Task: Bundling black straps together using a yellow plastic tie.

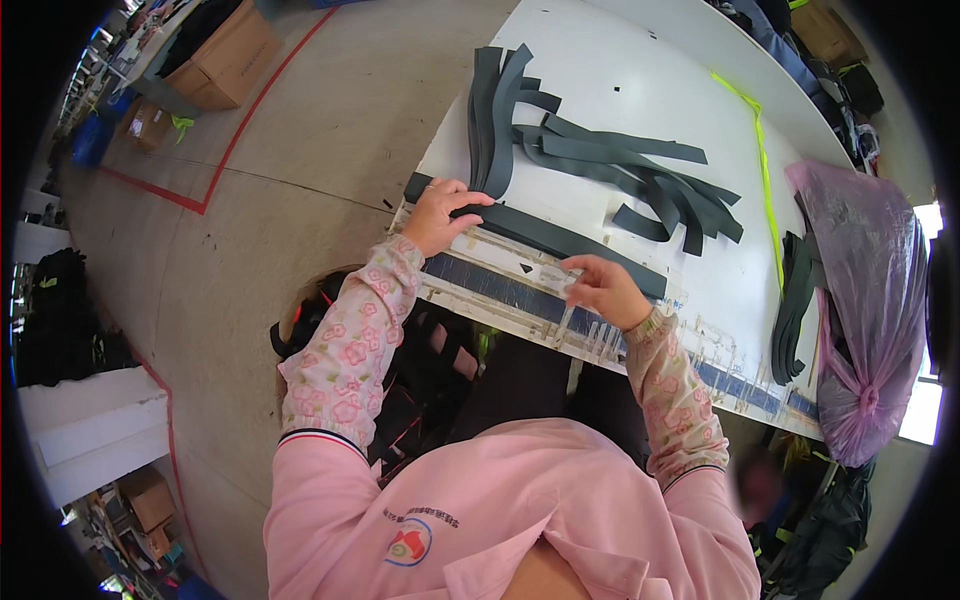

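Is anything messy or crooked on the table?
Yes. The dark strips behind the hands lie criss-crossed in a loose heap, not stacked. The one strip under the left hand lies flat and straight.

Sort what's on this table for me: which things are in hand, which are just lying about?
In hand:
- long dark strip, left hand pressing its end
- clear ruler under the right hand

Lying about:
- pile of dark strips
- neon yellow cord
- pink plastic bag
- cardboard box on the floor
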A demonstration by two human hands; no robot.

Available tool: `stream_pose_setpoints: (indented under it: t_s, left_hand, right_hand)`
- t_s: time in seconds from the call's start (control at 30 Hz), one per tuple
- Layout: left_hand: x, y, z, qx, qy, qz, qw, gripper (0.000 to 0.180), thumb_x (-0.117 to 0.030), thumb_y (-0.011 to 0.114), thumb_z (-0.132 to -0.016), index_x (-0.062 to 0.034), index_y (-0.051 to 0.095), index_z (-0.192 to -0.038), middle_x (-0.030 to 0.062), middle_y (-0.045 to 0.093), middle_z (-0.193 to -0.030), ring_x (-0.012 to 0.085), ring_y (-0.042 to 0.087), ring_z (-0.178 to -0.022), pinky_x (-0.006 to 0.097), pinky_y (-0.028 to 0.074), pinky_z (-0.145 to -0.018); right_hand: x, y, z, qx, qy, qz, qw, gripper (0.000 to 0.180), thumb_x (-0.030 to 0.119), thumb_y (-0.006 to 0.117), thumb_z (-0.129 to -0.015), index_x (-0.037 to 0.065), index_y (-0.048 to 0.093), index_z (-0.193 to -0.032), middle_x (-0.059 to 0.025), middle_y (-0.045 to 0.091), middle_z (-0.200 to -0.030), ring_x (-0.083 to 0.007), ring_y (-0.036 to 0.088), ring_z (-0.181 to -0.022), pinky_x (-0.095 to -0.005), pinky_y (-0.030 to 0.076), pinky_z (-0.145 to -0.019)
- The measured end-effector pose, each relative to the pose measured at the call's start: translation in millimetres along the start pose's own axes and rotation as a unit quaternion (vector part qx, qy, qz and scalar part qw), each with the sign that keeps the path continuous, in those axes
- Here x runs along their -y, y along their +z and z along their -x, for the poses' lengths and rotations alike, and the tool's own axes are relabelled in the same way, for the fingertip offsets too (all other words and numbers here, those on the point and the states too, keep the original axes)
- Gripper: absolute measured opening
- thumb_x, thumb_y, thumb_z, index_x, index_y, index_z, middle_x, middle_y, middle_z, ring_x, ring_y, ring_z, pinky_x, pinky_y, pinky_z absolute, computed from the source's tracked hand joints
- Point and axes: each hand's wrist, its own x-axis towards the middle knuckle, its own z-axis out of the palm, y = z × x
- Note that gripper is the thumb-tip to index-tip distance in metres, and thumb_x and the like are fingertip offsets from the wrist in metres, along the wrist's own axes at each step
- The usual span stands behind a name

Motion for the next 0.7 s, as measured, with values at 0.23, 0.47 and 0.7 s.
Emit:
stream_pose_setpoints:
  t_s: [0.23, 0.47, 0.7]
  left_hand:
    - [0, 3, 1, 0.000, -0.015, 0.019, 1.000, 0.029, -0.012, 0.074, -0.074, -0.0178, 0.071, -0.102, 0.0033, 0.053, -0.084, 0.0240, 0.049, -0.086, 0.035, 0.041, -0.084]
    - [1, 3, 2, -0.009, -0.007, 0.010, 1.000, 0.027, -0.013, 0.073, -0.075, -0.0184, 0.071, -0.101, 0.0026, 0.053, -0.084, 0.0235, 0.051, -0.087, 0.036, 0.041, -0.084]
    - [4, 8, 2, -0.030, -0.001, -0.011, 0.999, 0.024, -0.008, 0.062, -0.082, -0.0172, 0.065, -0.104, 0.0031, 0.056, -0.087, 0.0254, 0.053, -0.088, 0.036, 0.041, -0.084]
  right_hand:
    - [51, -7, -16, 0.043, 0.023, 0.034, 0.998, 0.061, 0.004, 0.064, -0.086, -0.001, 0.039, -0.141, -0.0044, 0.062, -0.079, -0.0106, 0.062, -0.074, -0.0234, 0.051, -0.072]
    - [28, 19, -19, 0.098, 0.029, 0.093, 0.990, 0.063, 0.004, 0.064, -0.083, -0.004, 0.039, -0.139, -0.0049, 0.063, -0.072, -0.0092, 0.059, -0.066, -0.0237, 0.043, -0.058]
    - [52, -18, -20, 0.035, 0.025, 0.206, 0.978, 0.069, 0.010, 0.065, -0.083, -0.004, 0.034, -0.142, -0.0068, 0.064, -0.068, -0.0124, 0.060, -0.061, -0.0274, 0.046, -0.058]
